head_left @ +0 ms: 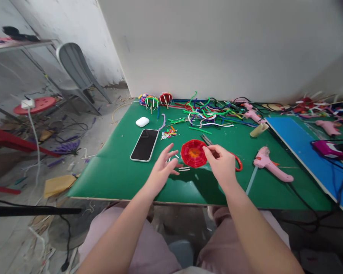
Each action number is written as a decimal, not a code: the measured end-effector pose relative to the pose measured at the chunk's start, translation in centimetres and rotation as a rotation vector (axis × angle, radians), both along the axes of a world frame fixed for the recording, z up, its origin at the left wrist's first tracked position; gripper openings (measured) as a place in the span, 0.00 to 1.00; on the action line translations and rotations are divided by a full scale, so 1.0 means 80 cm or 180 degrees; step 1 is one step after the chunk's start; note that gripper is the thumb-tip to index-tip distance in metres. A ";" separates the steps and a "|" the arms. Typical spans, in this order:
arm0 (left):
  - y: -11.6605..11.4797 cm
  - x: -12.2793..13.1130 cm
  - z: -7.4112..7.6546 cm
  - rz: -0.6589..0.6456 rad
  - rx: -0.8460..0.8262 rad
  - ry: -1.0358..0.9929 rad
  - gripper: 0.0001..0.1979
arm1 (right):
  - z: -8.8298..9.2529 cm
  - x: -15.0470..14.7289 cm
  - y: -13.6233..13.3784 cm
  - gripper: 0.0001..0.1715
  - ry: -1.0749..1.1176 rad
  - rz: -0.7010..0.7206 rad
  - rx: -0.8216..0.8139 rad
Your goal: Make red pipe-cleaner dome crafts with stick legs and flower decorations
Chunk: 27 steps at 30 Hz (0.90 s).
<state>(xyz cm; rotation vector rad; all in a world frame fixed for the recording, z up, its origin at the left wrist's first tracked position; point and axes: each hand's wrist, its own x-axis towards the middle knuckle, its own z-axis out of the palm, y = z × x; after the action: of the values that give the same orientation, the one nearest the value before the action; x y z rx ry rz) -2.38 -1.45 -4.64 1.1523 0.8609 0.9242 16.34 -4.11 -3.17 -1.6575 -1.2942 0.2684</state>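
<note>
Pinched at its right edge, a red woven pipe-cleaner disc (193,153) with an orange centre is held above the table by my right hand (221,163). Left of the disc, my left hand (163,167) has its fingers spread and holds nothing. Short white pipe-cleaner pieces (184,168) lie close to its fingertips. Scissors (239,162) with red handles rest partly hidden behind my right hand, their blades pointing away from me. Beyond my left hand sits a small pile of colourful short pieces (169,133).
A phone (144,145) and a white earbud case (142,121) lie on the green table (111,163). At the back are small umbrella-like pieces (166,99) and tangled pipe cleaners (205,114). On the right are a pink glue gun (273,164) with a cord and a blue board (300,152).
</note>
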 end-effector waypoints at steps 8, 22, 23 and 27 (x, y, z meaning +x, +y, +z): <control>-0.006 0.050 -0.004 0.0295 -0.0652 -0.0636 0.21 | 0.001 -0.012 -0.007 0.15 0.0043 0.0448 -0.0160; 0.009 0.053 -0.007 0.0267 -0.1198 -0.0784 0.22 | -0.069 0.299 -0.098 0.38 -0.2030 -0.0789 -0.1972; 0.010 0.052 -0.006 0.0259 -0.1243 -0.0860 0.22 | -0.074 0.301 -0.098 0.40 -0.2079 -0.0775 -0.2086; 0.014 0.046 -0.004 0.0295 -0.1410 -0.1086 0.23 | -0.075 0.292 -0.092 0.40 -0.2308 -0.0903 -0.2269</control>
<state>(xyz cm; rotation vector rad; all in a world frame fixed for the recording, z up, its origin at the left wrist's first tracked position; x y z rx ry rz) 1.33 -0.32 -4.94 0.5577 0.7904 0.9144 39.67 -11.49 -9.14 -2.6840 -1.5478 -0.0793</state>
